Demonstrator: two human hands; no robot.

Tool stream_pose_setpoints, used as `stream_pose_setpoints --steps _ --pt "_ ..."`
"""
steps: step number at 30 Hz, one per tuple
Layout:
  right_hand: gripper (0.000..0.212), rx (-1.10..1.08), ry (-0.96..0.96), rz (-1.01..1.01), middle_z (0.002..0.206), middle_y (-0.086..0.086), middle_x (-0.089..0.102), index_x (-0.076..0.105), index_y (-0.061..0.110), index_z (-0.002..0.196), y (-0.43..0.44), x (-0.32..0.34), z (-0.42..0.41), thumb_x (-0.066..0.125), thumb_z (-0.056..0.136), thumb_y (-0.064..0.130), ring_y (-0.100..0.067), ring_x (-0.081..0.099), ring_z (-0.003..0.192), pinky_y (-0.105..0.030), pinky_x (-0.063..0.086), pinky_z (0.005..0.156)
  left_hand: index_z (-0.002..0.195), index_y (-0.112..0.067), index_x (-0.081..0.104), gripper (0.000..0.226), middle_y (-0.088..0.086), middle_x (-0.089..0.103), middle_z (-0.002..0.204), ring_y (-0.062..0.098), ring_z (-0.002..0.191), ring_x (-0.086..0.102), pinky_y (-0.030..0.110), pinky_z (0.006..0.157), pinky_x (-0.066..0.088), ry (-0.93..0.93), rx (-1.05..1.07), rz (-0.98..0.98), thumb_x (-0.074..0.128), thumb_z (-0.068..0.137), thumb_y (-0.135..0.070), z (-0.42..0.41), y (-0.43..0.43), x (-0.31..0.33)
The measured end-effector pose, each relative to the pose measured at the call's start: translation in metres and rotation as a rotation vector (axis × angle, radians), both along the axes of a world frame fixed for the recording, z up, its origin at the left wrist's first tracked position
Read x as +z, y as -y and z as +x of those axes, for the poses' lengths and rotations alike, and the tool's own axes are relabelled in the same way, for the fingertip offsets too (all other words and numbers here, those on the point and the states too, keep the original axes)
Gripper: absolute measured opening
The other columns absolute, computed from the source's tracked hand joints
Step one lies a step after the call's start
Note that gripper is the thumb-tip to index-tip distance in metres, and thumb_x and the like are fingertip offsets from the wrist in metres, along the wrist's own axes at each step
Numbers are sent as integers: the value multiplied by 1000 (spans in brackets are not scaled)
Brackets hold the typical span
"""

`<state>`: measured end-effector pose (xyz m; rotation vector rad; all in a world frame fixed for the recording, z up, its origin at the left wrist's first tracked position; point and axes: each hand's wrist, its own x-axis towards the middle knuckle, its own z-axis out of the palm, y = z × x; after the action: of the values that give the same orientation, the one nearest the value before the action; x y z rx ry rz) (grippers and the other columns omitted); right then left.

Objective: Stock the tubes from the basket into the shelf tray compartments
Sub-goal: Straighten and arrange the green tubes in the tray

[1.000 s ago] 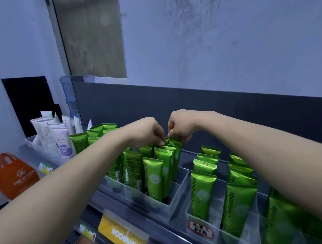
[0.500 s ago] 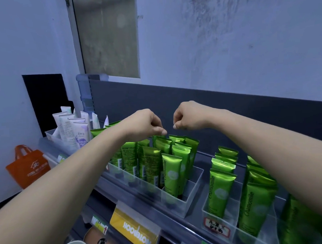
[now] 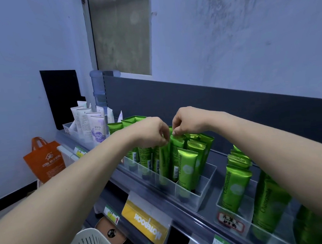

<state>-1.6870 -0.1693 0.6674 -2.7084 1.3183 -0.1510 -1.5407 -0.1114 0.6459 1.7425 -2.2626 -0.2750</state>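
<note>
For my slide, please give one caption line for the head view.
Both hands pinch tops of green tubes standing in a clear shelf tray.

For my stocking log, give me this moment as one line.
left hand: pinching green tube tops | right hand: pinching green tube top | clear plastic tray: tubes upright | white basket: lower edge

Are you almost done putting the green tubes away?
Nearly, it seems. The clear tray already holds rows of green tubes. The left hand and right hand are pinching tube tops there. The white basket only shows its rim, so what's left is hidden.
</note>
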Motion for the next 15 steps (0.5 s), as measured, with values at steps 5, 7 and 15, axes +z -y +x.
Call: stream_pose_setpoints --steps 5,7,15 --pt "17 -23 -73 25 88 -5 70 72 14 87 -4 -2 4 73 79 29 -20 61 84 -30 48 71 96 -12 54 19 1 66 79 12 59 62 25 59 50 -83 -16 34 64 82 -5 4 -1 -3" --pt "14 -25 -76 7 83 -3 67 73 13 86 -5 -4 5 72 81 27 -18 59 80 -27 45 64 86 -15 59 15 1 66 76 14 63 61 25 62 50 -60 -22 0 64 80 -2 5 0 -5" --pt "9 -25 -68 -12 76 4 65 74 19 90 -3 -4 11 69 84 24 -10 56 72 -24 42 64 75 -16 64 19 2 64 73 13 70 59 27 70 52 -154 -22 -61 65 79 3 14 -1 -5"
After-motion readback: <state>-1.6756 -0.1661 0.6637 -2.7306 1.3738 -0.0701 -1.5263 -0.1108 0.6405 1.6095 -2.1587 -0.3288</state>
